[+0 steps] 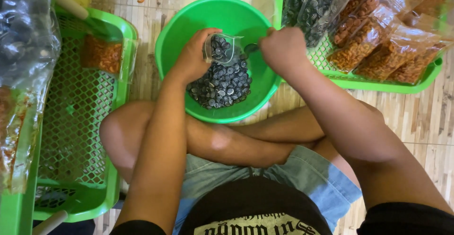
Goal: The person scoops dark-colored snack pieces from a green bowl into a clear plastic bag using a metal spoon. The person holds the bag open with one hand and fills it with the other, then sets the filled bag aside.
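Two hands over the green basin (179, 22): my left hand (193, 57) pinches a small clear bag (218, 48) open, right hand (283, 48) fisted on a scoop (249, 49) just right of it.

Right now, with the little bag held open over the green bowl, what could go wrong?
1. The small clear bag in the left hand looks floppy and only partly filled; if its mouth sags, the dark round pieces could tumble out.
2. The right hand holds what looks like a spoon near the bag's mouth; a tilted scoop might miss the opening, though pieces would probably land back in the green bowl.
3. The bowl sits close to the crossed legs, so a shifted knee could nudge it.
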